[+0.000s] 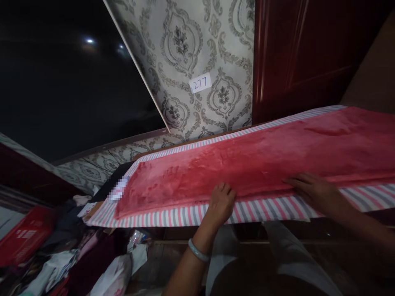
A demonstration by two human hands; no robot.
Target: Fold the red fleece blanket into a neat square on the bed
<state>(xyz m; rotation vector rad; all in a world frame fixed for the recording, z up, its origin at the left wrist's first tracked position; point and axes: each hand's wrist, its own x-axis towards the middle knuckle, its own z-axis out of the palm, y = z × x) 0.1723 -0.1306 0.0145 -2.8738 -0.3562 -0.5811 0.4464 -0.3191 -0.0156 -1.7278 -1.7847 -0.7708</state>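
Note:
A long red plush cloth (247, 164), folded into a strip, lies over a striped cloth (185, 216) in pink, grey and white on a long table. At the near edge of the red cloth, my left hand (221, 204) has its fingers curled down onto the fabric; a pale bracelet (198, 250) circles that wrist. Farther right, my right hand (313, 193) rests on the same near edge with its fingers stretched out flat to the left. The undersides of both hands are hidden.
Behind the table stands a patterned wall with a paper label (200, 83) reading 277, between a large dark screen (77, 82) and a dark red door (286, 53). Clothes, a white plastic bag (112, 277) and a red box (26, 234) crowd the lower left.

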